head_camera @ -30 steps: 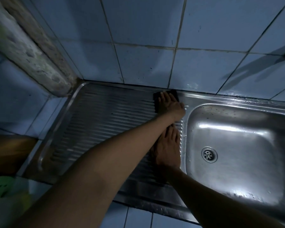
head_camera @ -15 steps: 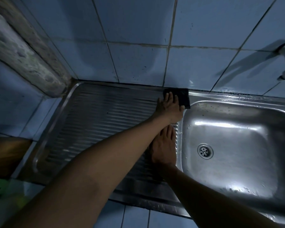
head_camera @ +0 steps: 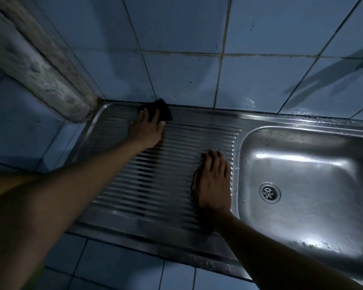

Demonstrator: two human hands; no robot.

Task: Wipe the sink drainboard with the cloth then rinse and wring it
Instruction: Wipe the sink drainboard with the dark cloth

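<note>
A ribbed steel drainboard (head_camera: 168, 176) lies left of the sink basin (head_camera: 302, 206). My left hand (head_camera: 147, 130) presses flat on a dark cloth (head_camera: 164, 110) at the drainboard's far edge, near the back left corner by the wall. Only the cloth's far part shows beyond my fingers. My right hand (head_camera: 213, 181) rests palm down on the ridges at the drainboard's right side, next to the basin rim, holding nothing.
Blue wall tiles (head_camera: 187, 76) rise right behind the sink. A rough concrete pillar (head_camera: 36, 65) stands at the back left corner. The basin has a round drain (head_camera: 269, 192) and water drops on its rim. Tiled counter front (head_camera: 124, 266) runs below.
My left hand has slid the cloth leftward along the far edge, from beside the basin toward the back left corner. My right hand stays in the same spot.
</note>
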